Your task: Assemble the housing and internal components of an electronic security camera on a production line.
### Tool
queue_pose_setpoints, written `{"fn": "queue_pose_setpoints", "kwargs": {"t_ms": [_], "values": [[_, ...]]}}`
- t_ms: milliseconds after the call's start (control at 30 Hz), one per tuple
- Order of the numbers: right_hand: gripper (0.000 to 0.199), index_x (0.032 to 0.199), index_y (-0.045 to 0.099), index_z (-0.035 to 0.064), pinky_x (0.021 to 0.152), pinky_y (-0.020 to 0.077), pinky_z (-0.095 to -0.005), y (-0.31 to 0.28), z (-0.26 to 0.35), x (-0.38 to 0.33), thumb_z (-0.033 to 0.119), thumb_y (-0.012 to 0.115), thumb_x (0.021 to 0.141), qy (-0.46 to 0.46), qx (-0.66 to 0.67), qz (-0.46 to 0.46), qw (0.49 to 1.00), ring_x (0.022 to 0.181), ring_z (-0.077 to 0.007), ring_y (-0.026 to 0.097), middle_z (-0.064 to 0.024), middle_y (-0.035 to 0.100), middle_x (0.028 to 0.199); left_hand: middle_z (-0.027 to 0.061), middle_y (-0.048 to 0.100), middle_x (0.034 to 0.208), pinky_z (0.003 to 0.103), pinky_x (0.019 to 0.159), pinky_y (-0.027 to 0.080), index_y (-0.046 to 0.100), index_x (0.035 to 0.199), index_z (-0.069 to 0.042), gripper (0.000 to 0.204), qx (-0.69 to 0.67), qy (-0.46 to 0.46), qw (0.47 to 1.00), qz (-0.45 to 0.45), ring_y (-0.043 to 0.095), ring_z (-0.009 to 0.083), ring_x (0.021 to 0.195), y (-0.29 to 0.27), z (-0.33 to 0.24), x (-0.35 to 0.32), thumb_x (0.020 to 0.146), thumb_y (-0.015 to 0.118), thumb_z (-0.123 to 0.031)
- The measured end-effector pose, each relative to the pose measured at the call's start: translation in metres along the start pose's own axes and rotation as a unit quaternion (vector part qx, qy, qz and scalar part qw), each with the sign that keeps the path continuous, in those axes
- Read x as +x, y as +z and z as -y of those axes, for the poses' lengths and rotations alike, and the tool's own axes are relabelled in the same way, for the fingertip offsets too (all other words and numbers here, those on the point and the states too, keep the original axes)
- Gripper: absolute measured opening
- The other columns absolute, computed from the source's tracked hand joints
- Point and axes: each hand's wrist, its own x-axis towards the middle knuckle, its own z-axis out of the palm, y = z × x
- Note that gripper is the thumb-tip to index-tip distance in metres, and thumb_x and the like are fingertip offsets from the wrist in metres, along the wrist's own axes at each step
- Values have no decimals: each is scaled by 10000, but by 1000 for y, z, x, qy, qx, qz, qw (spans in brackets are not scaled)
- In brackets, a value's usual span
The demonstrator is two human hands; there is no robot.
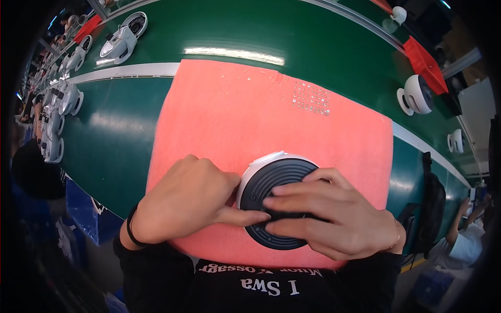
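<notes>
A round white device (254, 165) with a dark grey, ring-ribbed face (274, 180) lies face up on a pink foam mat (219, 120), close to my body. My left hand (190, 201) is closed at its left rim, the thumb stretched across the lower part of the face. Over the right side of the face reaches my right hand (334, 214), its fingers bent and fingertips pressed near the left thumb. It covers the middle and right of the face, so anything small under the fingertips is hidden.
Small screws (311, 98) stand in rows at the mat's far right, others scattered leftward. Beyond runs a green belt (323, 57) carrying a similar white device (416, 95), another at far left (121, 44), and a red bin (425, 63). Several white units (68, 99) line the left.
</notes>
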Motion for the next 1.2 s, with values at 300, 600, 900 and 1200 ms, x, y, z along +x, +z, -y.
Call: {"fn": "queue_pose_setpoints", "kwargs": {"t_ms": [300, 600, 900, 1200], "values": [[607, 1307, 376, -2, 934, 432, -393, 18, -35, -16, 266, 658, 841, 239, 51, -100, 964, 1135, -334, 520, -244, 468, 1266, 159, 574, 540, 373, 539, 473, 655, 716, 17, 614, 73, -89, 989, 92, 597, 310, 518, 3, 10, 15, 735, 648, -596], [715, 1265, 279, 34, 931, 435, -387, 27, -32, -8, 199, 761, 763, 263, 303, -106, 910, 1130, -279, 517, -209, 486, 1197, 187, 621, 1085, 359, 787, 559, 329, 1373, 34, 893, -363, 36, 925, -108, 638, 280, 995, 35, 5, 7, 667, 787, -262], [826, 1139, 331, 35, 735, 542, -356, 50, -78, 19, 355, 866, 598, 189, 159, -245, 937, 862, -305, 675, -213, 649, 958, 201, 627, 1059, 350, 755, 565, 351, 1367, 48, 926, -299, 59, 930, -204, 649, 271, 966, 48, 34, 29, 620, 817, -238], [1016, 1431, 120, 42, 1073, 322, -440, 72, -77, 21, 215, 786, 683, 194, 298, -195, 914, 1295, -365, 369, -253, 341, 1373, 143, 476, 1309, 351, 1020, 382, 342, 1360, 18, 696, -706, -7, 673, -221, 478, 218, 1205, 81, 61, 37, 906, 502, -485]]}}
